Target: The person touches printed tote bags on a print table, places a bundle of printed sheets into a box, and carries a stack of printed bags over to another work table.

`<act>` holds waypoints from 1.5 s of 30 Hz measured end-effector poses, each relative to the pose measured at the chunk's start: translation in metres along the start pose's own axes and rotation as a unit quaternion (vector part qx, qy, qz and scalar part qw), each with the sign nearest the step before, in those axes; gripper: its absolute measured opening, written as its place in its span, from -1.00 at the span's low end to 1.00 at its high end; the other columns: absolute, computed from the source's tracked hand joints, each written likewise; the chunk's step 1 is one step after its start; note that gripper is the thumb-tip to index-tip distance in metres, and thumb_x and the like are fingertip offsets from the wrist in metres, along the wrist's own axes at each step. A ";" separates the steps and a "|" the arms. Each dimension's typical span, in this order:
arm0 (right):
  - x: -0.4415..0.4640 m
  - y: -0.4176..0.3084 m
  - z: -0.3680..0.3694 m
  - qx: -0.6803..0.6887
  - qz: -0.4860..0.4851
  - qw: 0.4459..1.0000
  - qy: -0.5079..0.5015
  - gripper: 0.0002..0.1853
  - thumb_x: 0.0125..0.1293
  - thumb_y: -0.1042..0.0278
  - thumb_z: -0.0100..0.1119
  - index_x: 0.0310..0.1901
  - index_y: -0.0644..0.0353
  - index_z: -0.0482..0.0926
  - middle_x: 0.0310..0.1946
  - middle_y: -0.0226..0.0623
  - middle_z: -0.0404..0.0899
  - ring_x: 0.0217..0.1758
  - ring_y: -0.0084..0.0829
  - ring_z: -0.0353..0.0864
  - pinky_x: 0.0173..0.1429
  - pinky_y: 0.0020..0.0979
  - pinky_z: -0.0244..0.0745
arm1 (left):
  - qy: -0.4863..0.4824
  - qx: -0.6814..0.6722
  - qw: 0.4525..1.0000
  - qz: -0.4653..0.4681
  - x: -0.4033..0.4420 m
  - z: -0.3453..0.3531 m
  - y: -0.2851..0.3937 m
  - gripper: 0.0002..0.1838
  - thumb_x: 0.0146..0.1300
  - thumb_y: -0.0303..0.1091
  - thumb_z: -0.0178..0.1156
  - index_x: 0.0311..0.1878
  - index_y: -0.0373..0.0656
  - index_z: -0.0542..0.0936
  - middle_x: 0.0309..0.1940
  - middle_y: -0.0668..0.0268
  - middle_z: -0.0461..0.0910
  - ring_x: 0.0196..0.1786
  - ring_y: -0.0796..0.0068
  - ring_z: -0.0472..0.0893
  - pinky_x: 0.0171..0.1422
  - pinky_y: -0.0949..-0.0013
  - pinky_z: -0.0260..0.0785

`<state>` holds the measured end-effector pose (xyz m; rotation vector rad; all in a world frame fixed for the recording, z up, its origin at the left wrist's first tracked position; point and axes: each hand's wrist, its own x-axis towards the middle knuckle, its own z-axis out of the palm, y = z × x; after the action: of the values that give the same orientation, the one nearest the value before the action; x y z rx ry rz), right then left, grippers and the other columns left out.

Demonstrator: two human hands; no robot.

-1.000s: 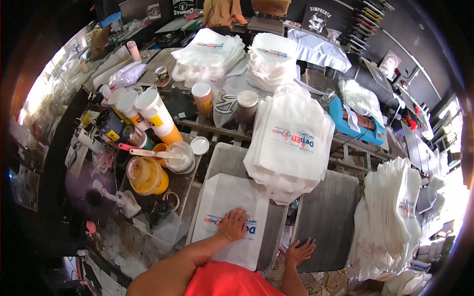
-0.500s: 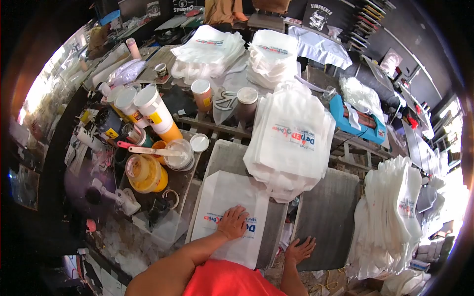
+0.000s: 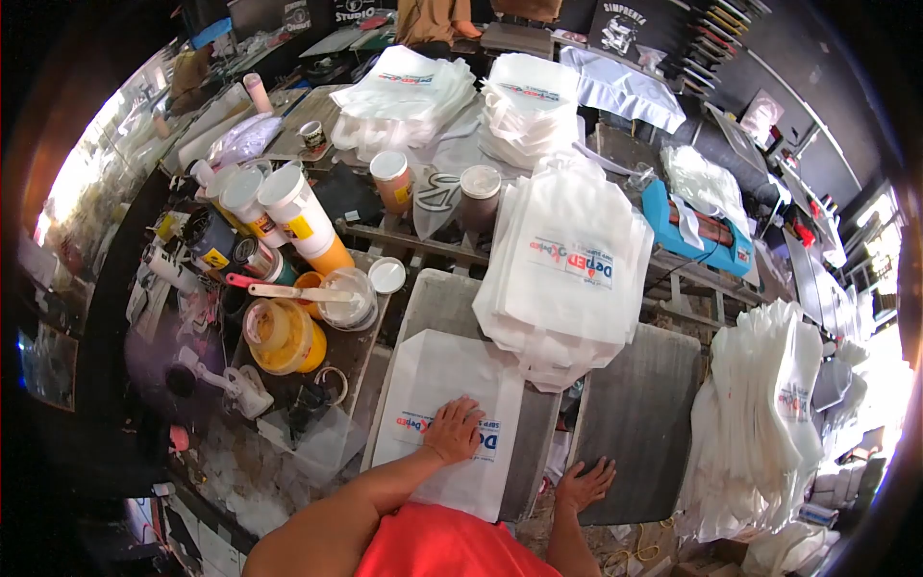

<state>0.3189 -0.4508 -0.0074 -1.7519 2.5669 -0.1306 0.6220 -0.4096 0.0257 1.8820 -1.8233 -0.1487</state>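
Note:
My left hand [image 3: 453, 431] lies flat, fingers spread a little, over the print of a white bag [image 3: 423, 375]. That bag rests on a grey board [image 3: 442, 298]. My right hand [image 3: 586, 485] touches the lower left edge of a second grey board [image 3: 639, 413], its fingers apart and nothing in them. Beyond both hands, a stack of printed white bags [image 3: 567, 260] lies across the tops of the two boards.
Left of the boards stand a yellow tub [image 3: 284, 337], a tub with a spatula [image 3: 349, 300] and white bottles [image 3: 294, 207]. More bag piles [image 3: 409, 91] lie at the back; another [image 3: 755, 423] hangs at the right. A blue device [image 3: 692, 231] sits back right. A person [image 3: 433, 21] is at the top.
The view has tilted slightly, so the scene sits a little higher. Both hands stay in nearly the same places on the bag and the board.

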 end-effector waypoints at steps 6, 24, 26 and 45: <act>0.000 -0.001 -0.002 0.002 -0.006 1.000 0.000 -0.40 0.41 0.01 -0.14 0.43 -0.01 0.14 0.51 -0.31 -0.06 0.57 -0.16 -0.11 0.44 0.21 -0.01 | 0.000 0.001 1.000 -0.002 0.000 -0.001 0.000 -0.61 0.13 -0.24 0.11 0.05 -0.05 0.49 0.14 0.20 0.41 0.29 0.13 0.36 0.35 0.03 0.16; 0.000 0.001 0.002 0.006 -0.009 1.000 0.016 -0.40 0.39 0.02 -0.12 0.42 0.00 0.16 0.50 -0.30 -0.04 0.56 -0.16 -0.10 0.43 0.19 0.00 | 0.002 -0.002 1.000 0.002 0.001 0.000 0.000 -0.60 0.11 -0.26 0.13 0.05 -0.06 0.49 0.12 0.19 0.41 0.28 0.12 0.37 0.34 0.03 0.18; 0.000 0.001 0.003 0.001 -0.003 1.000 0.009 -0.39 0.39 0.02 -0.12 0.42 0.00 0.16 0.50 -0.29 -0.04 0.57 -0.16 -0.10 0.43 0.18 0.01 | 0.003 -0.001 1.000 0.002 0.001 0.000 0.000 -0.60 0.11 -0.25 0.13 0.05 -0.06 0.48 0.12 0.20 0.41 0.28 0.12 0.37 0.34 0.03 0.17; 0.001 -0.004 -0.004 0.019 0.007 1.000 0.009 -0.42 0.38 0.12 -0.04 0.41 0.00 0.18 0.50 -0.28 -0.03 0.57 -0.17 -0.11 0.45 0.15 -0.03 | 0.005 -0.005 1.000 -0.003 0.000 0.001 0.001 -0.63 0.10 -0.26 0.13 0.02 -0.05 0.50 0.12 0.20 0.41 0.27 0.11 0.37 0.28 0.02 0.20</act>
<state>0.3224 -0.4529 -0.0032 -1.7272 2.5723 -0.1944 0.6207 -0.4099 0.0252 1.8785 -1.8062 -0.1505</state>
